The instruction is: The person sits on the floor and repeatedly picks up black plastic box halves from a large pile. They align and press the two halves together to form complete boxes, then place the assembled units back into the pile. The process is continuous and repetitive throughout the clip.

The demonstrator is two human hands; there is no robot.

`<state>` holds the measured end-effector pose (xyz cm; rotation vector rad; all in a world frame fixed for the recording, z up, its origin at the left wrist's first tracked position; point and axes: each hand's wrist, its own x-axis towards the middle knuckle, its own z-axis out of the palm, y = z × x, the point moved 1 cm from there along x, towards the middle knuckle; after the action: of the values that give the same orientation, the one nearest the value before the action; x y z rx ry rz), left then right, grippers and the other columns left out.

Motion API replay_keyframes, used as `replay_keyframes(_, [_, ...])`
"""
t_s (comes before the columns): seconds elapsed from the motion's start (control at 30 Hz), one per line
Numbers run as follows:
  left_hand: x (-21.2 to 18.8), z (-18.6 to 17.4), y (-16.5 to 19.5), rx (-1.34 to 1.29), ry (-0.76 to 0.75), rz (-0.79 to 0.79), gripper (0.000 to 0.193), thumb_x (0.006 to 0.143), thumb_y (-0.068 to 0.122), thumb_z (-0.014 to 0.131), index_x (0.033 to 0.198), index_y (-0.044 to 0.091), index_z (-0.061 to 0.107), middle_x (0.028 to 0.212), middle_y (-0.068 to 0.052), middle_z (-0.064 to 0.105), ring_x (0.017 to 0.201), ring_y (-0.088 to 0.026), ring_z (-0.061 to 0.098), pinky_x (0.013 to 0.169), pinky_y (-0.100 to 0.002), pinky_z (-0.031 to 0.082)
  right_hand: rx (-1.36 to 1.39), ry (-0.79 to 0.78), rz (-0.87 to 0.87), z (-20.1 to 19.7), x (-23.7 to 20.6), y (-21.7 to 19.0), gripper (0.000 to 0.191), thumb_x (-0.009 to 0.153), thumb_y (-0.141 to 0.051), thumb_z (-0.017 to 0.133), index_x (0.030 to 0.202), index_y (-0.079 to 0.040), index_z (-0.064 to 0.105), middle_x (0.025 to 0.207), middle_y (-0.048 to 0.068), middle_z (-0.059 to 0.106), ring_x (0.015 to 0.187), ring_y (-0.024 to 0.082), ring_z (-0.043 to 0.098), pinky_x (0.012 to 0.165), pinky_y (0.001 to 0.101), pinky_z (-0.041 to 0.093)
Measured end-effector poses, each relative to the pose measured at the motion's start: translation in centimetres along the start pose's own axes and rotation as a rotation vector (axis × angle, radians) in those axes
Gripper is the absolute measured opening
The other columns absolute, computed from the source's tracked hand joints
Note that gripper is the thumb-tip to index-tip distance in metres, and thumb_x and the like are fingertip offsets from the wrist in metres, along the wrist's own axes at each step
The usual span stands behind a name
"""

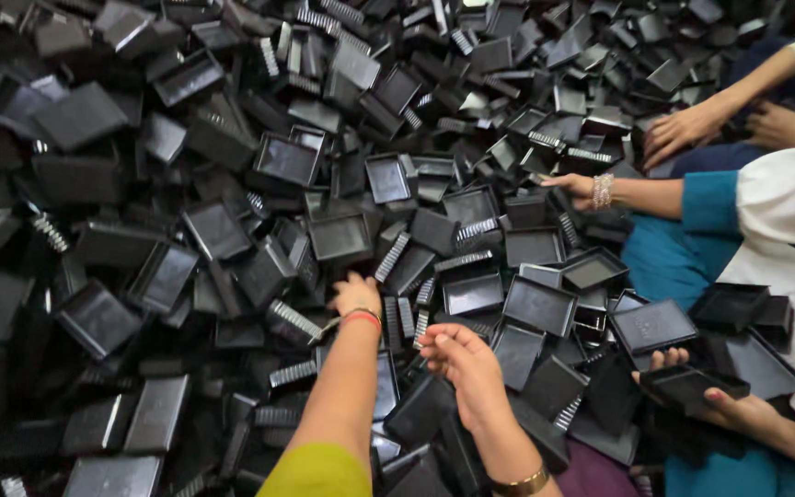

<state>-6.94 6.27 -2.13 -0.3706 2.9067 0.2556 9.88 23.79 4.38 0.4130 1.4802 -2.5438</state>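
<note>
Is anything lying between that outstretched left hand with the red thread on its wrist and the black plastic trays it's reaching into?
Nothing visible does. The left hand already rests on the heap of black trays, its fingers touching the pieces. The right hand hovers close behind.

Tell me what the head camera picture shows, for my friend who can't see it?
A huge heap of black plastic trays fills the view. The person's left hand reaches into the heap, and the right hand hovers palm-up beside it. At the right, other people's hands also touch or hold trays.
</note>
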Motion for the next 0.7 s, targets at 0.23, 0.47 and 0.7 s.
replay_keyframes(0.23, [-2.1, -4.4, -2.8, -0.031, 0.064, 0.374, 0.022, 0.095, 0.017, 0.055, 0.113, 0.015, 0.066, 0.125, -0.02, 0.057, 0.102, -0.041, 0.067, 0.085, -0.05, 0.057, 0.008, 0.048, -0.04, -0.7, 0.1, -1.4, 0.022, 0.096, -0.013, 0.059, 0.112, -0.001, 0.068, 0.102, 0.011, 0.075, 0.087, 0.017, 0.069, 0.078, 0.0302, 0.055])
replay_keyframes(0.47, [-13.1, -13.6, -11.6, -0.334, 0.435, 0.475, 0.015, 0.09, 0.021, 0.068, 0.103, 0.012, 0.065, 0.124, -0.015, 0.059, 0.095, -0.041, 0.065, 0.079, -0.051, 0.054, -0.156, -0.028, -0.039, -0.4, 1.1, -0.9, 0.025, 0.098, -0.016, 0.06, 0.118, -0.002, 0.066, 0.105, 0.01, 0.074, 0.089, 0.015, 0.067, 0.077, 0.0297, 0.054])
replay_keyframes(0.7, [-19.4, -11.9, -20.1, -0.086, 0.163, 0.145, 0.073, 0.068, 0.027, 0.078, 0.139, 0.027, 0.059, 0.158, -0.018, 0.036, 0.129, -0.05, 0.046, 0.089, -0.052, 0.05, -1.13, -0.321, -0.393, 0.7, -2.1, 0.0, 0.026, 0.094, -0.024, 0.068, 0.11, -0.005, 0.074, 0.104, 0.012, 0.075, 0.097, 0.025, 0.07, 0.085, 0.0343, 0.055])
